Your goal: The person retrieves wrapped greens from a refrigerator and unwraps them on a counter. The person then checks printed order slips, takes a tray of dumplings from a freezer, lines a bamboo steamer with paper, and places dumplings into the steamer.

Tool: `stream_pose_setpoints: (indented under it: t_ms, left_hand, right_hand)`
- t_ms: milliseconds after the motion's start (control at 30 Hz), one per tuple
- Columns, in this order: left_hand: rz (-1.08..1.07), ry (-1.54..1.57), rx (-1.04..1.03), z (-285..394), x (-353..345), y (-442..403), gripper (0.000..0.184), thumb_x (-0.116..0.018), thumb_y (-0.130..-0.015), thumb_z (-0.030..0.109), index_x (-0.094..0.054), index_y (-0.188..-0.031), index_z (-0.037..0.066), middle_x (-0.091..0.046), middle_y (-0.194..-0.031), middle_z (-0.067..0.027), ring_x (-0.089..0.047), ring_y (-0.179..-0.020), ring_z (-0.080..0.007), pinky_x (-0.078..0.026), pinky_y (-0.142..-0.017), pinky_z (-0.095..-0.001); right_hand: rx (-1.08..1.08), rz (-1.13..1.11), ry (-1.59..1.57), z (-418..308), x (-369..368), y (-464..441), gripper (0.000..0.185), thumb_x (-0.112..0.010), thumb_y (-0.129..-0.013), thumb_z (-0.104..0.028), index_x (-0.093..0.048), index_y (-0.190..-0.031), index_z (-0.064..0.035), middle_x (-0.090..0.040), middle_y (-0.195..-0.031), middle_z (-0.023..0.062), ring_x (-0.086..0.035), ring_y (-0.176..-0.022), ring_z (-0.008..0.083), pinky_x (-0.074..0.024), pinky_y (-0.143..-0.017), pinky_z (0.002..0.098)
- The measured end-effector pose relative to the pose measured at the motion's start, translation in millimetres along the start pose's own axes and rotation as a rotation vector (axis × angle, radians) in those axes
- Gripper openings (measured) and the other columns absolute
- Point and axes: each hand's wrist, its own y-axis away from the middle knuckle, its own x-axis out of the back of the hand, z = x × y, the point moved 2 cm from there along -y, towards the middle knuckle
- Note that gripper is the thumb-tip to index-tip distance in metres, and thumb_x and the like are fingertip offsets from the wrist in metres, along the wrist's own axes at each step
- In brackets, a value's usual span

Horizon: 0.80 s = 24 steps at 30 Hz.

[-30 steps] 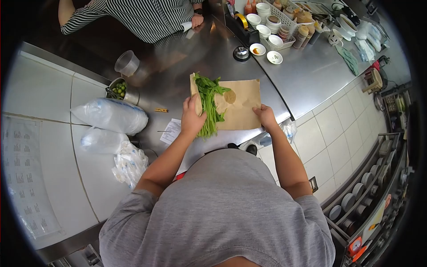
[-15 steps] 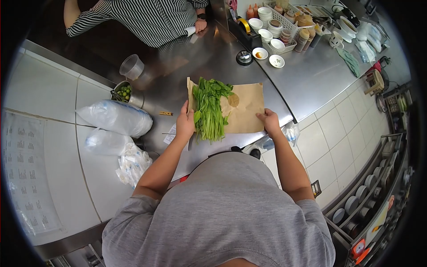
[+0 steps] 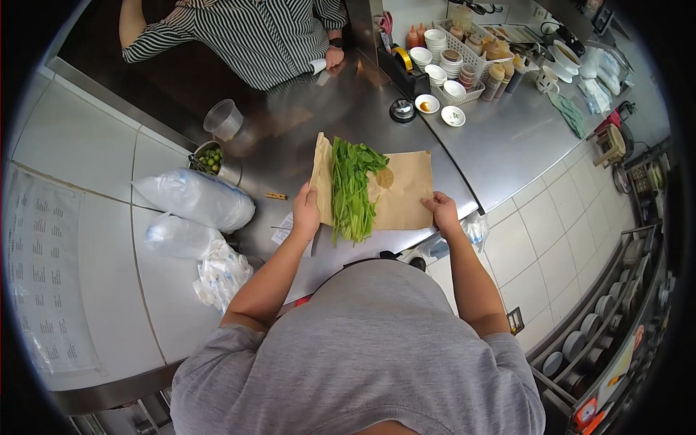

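Observation:
A sheet of brown paper with a round stain lies under a bunch of leafy greens, whose stems hang past the paper's near edge. My left hand is closed on the left edge of the paper, which stands folded up beside the greens. At the lower right edge, my right hand pinches the paper between thumb and fingers. The paper is over the steel counter near its front edge.
Left are plastic bags, a pot of green fruit, a clear tub and a clothespin. A bell, small bowls and sauce bottles stand back right. A person in a striped shirt is opposite.
My left hand has moved from over the stems to the paper's left edge. The left flap leans further outward, uncovering more of the greens. The whole view has shifted slightly.

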Motion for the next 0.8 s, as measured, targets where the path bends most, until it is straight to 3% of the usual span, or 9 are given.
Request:
stream_pose_setpoints:
  t_ms: [133, 233, 300, 333, 400, 467, 567, 700, 800]
  left_hand:
    - [0.003, 0.183, 0.077, 16, 1, 7, 0.033, -0.043, -0.097, 0.018, -0.053, -0.121, -0.003, -0.062, -0.112, -0.0074, -0.057, -0.100, -0.0140, -0.042, -0.090, -0.0263]
    - [0.005, 0.275, 0.093, 22, 3, 9, 0.033, -0.043, -0.096, 0.017, -0.053, -0.121, -0.003, -0.062, -0.113, -0.0076, -0.057, -0.102, -0.0149, -0.041, -0.092, -0.0267]
    - [0.004, 0.367, 0.127, 27, 0, 12, 0.033, -0.042, -0.096, 0.017, -0.052, -0.121, -0.002, -0.061, -0.115, -0.0081, -0.058, -0.104, -0.0158, -0.041, -0.093, -0.0271]
    - [0.003, 0.367, 0.128, 29, -1, 13, 0.033, -0.042, -0.096, 0.017, -0.052, -0.121, -0.002, -0.061, -0.115, -0.0081, -0.058, -0.104, -0.0158, -0.041, -0.093, -0.0271]
    - [-0.007, 0.366, 0.158, 34, -5, 15, 0.034, -0.042, -0.097, 0.017, -0.051, -0.123, -0.002, -0.061, -0.117, -0.0088, -0.058, -0.105, -0.0166, -0.042, -0.094, -0.0281]
    - [-0.020, 0.409, 0.177, 39, -12, 18, 0.034, -0.042, -0.097, 0.017, -0.051, -0.123, -0.002, -0.061, -0.117, -0.0092, -0.058, -0.105, -0.0172, -0.042, -0.094, -0.0287]
    - [-0.039, 0.473, 0.185, 44, -19, 19, 0.034, -0.042, -0.097, 0.017, -0.051, -0.124, -0.002, -0.060, -0.118, -0.0097, -0.058, -0.106, -0.0181, -0.043, -0.094, -0.0298]
    - [0.002, 0.459, 0.203, 40, -10, 20, 0.035, -0.042, -0.097, 0.017, -0.050, -0.125, -0.002, -0.060, -0.119, -0.0098, -0.058, -0.108, -0.0183, -0.043, -0.094, -0.0301]
    - [-0.002, 0.526, 0.190, 47, -1, 24, 0.033, -0.041, -0.098, 0.016, -0.052, -0.121, -0.004, -0.061, -0.118, -0.0108, -0.058, -0.105, -0.0170, -0.043, -0.093, -0.0282]
  right_hand:
    - [0.021, -0.013, -0.043, 7, 1, -4, 0.023, -0.063, -0.087, -0.009, -0.058, -0.106, 0.0038, -0.067, -0.090, 0.0094, -0.063, -0.075, 0.0151, -0.0506, -0.067, 0.0266]
    - [0.169, 0.150, 0.113, -5, -8, 3, 0.029, -0.068, -0.084, -0.014, -0.059, -0.108, 0.0002, -0.063, -0.080, 0.0063, -0.061, -0.069, 0.0153, -0.0491, -0.063, 0.0284]
    - [0.546, 0.568, 0.699, -30, -19, 22, 0.038, -0.072, -0.079, -0.021, -0.059, -0.110, -0.0040, -0.057, -0.072, 0.0064, -0.058, -0.065, 0.0195, -0.0475, -0.061, 0.0319]
    - [0.696, 0.556, 0.688, -35, -29, 21, 0.038, -0.073, -0.075, -0.025, -0.061, -0.107, -0.0065, -0.055, -0.071, 0.0084, -0.056, -0.064, 0.0249, -0.0471, -0.061, 0.0348]
    - [0.635, 0.317, 0.753, -41, -56, 16, 0.038, -0.072, -0.076, -0.034, -0.063, -0.099, -0.0062, -0.060, -0.074, 0.0105, -0.060, -0.069, 0.0262, -0.0484, -0.063, 0.0362]
    - [0.397, 0.139, 0.899, -64, -94, 33, 0.045, -0.071, -0.074, -0.044, -0.064, -0.093, -0.0045, -0.064, -0.077, 0.0134, -0.063, -0.076, 0.0274, -0.0493, -0.065, 0.0384]
    - [0.384, 0.012, 1.066, -58, -126, 26, 0.053, -0.070, -0.072, -0.052, -0.064, -0.090, -0.0028, -0.066, -0.079, 0.0152, -0.065, -0.079, 0.0294, -0.0502, -0.068, 0.0393]
    - [0.266, 0.043, 1.030, -46, -115, 7, 0.047, -0.072, -0.070, -0.046, -0.064, -0.086, -0.0018, -0.067, -0.080, 0.0150, -0.065, -0.077, 0.0309, -0.0508, -0.070, 0.0392]
    - [0.173, 0.053, 0.841, -30, -85, -9, 0.040, -0.071, -0.072, -0.036, -0.064, -0.089, -0.0002, -0.065, -0.071, 0.0146, -0.064, -0.068, 0.0263, -0.0500, -0.066, 0.0361]
